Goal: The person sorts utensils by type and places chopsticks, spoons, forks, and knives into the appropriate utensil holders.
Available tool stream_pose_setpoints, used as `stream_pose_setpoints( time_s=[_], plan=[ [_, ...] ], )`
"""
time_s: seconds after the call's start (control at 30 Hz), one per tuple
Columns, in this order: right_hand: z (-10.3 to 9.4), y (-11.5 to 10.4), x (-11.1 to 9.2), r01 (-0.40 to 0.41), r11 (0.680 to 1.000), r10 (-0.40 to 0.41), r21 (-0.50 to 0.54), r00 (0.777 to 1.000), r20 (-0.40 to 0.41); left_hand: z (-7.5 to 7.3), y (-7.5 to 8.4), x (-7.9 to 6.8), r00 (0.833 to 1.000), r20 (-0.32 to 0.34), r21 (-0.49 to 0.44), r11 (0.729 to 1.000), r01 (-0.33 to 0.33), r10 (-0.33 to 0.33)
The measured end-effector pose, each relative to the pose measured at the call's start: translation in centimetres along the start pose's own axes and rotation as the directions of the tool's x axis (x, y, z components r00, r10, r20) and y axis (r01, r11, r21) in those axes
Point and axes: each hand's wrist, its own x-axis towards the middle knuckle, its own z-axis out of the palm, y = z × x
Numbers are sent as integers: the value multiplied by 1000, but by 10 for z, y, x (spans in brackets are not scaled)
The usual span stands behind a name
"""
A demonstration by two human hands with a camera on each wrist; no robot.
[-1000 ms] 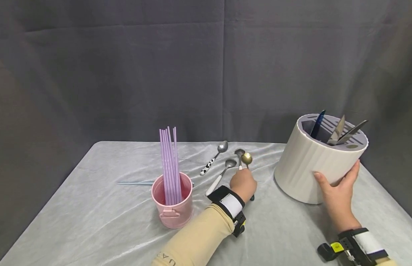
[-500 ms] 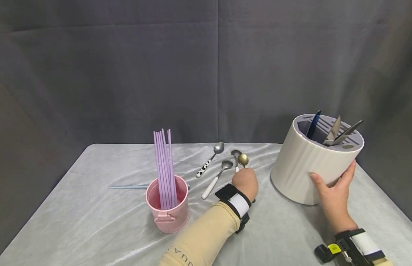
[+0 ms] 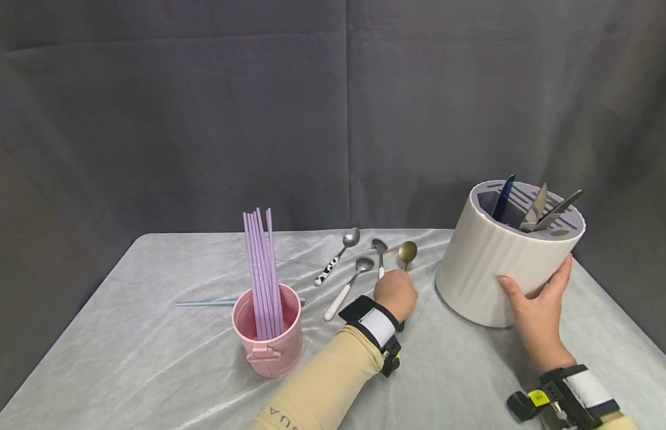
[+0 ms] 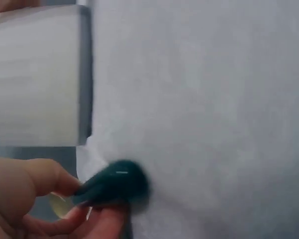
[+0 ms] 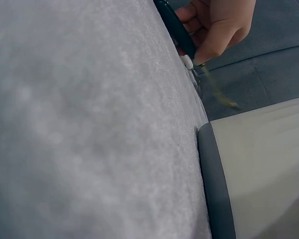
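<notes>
My left hand point(image 3: 395, 294) pinches a spoon with a gold bowl point(image 3: 408, 251) and a dark green handle point(image 4: 114, 184). In the right wrist view this spoon is raised above the cloth, its handle point(image 5: 177, 30) between thumb and fingers. My right hand point(image 3: 542, 316) holds the side of a white ribbed knife block point(image 3: 499, 269), thumb in front and fingers round the right. A blue blade point(image 3: 503, 198) and two metal blades point(image 3: 536, 207) stick out of its grey slotted top. Left of my left hand lie a white-handled spoon point(image 3: 343, 295), another spoon point(image 3: 380, 248) and a cow-patterned spoon point(image 3: 333, 263).
A pink bucket point(image 3: 276, 358) with several purple chopsticks point(image 3: 261, 275) stands left of my left forearm. Light blue chopsticks point(image 3: 203, 303) lie behind it. Grey cloth covers the table point(image 3: 139, 334), and a dark curtain point(image 3: 203, 131) hangs behind.
The gold-bowled spoon has moved up and to the right in my left hand, away from the spoon beside it. The right hand stays on the knife block; the head view shifts slightly.
</notes>
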Motion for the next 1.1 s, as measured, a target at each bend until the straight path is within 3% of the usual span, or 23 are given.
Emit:
stream_pose_setpoints(
  time_s=[0.07, 0.2, 0.33, 0.47, 0.63, 0.8, 0.87, 1.0, 1.1],
  plan=[
    [1, -1, 0, -2, 1000, 2, 0, 1000, 3, -4, -5, 0, 1000, 0, -102, 995, -18, 18],
    [1, -2, -1, -26, 1000, 26, -15, 1000, 7, -13, -10, 2, 1000, -5, -289, 957, -31, 31],
    [1, -3, -1, -55, 998, 56, -31, 998, 9, -19, -9, 3, 995, -96, -431, 900, -72, 34],
    [1, -1, -1, -61, 997, 61, -41, 998, 8, -25, -4, 5, 982, -182, -591, 793, -144, 43],
    [1, 0, 0, -77, 996, 77, -53, 997, 6, -48, 11, 7, 975, -210, -747, 632, -204, 66],
    [2, 0, 0, -96, 994, 96, -47, 995, 5, -81, 31, 12, 948, -298, -849, 425, -315, 109],
    [2, 0, 0, -109, 993, 109, -55, 994, 3, -91, 37, 14, 931, -344, -856, 366, -365, 126],
    [1, -2, 0, -139, 987, 139, -79, 990, 2, -107, 50, 21, 905, -412, -851, 312, -423, 105],
    [1, -2, 0, -145, 986, 145, -84, 989, 1, -115, 61, 25, 894, -441, -847, 293, -443, 75]
  ],
)
